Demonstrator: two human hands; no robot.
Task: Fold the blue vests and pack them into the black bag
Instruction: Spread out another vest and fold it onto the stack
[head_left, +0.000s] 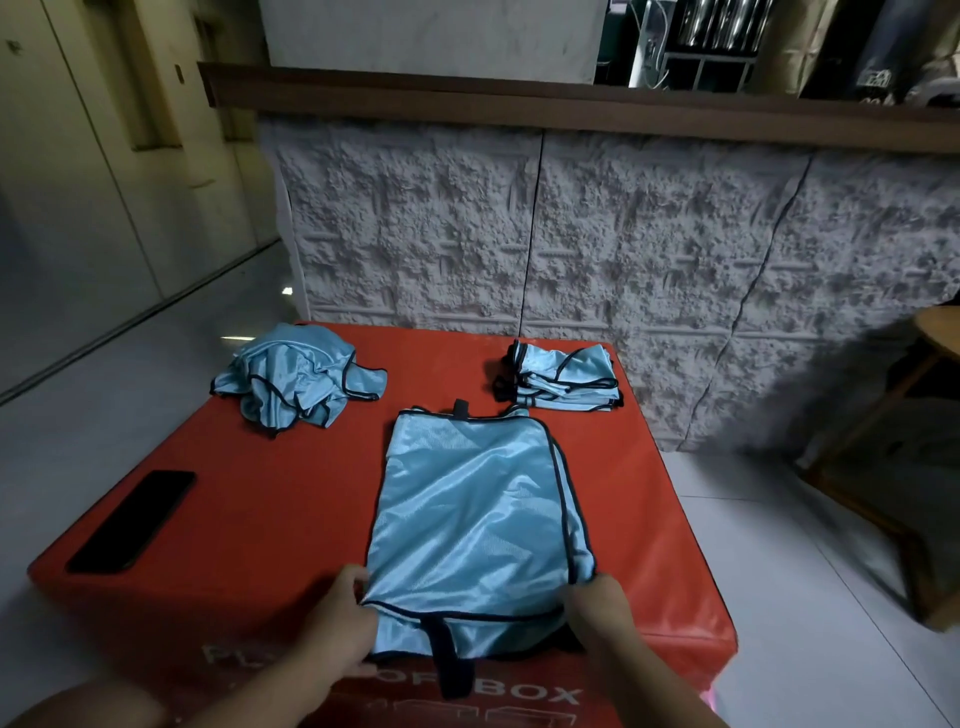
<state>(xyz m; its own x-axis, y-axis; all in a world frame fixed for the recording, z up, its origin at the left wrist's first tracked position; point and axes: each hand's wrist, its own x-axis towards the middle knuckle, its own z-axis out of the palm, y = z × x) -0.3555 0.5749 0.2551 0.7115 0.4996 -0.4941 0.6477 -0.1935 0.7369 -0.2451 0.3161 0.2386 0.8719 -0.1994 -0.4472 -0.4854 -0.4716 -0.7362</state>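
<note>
A red box (249, 499) carries all task items; white lettering ending in "BOX" runs across its near face.

1 blue vest (467, 514) lies flat on the top of the red box, centred slightly right, extending from the middle of the top to the near edge. Its black trim outlines the fabric. A black strap (451, 660) hangs from its near hem over the near face of the red box, and a short black tab (460, 408) shows at its far end.

The left hand (337, 618) pinches the near-left corner of the blue vest, thumb on top and fingers curled under the fabric. The right hand (602, 608) grips the near-right corner of the same vest, fingers curled around the folded edge. Both hands are at the near edge of the red box.

A loose pile of unfolded vests (296, 379) sits at the far-left corner of the red box. A stack of folded vests (563, 376) sits at the far-right corner, well apart from the pile.

A black phone (132, 519) lies flat near the left edge of the red box, toward the near-left corner.

A textured white wall panel (571, 228) stands behind the far edge. A wooden stool (914, 415) stands on the tiled floor to the right.
</note>
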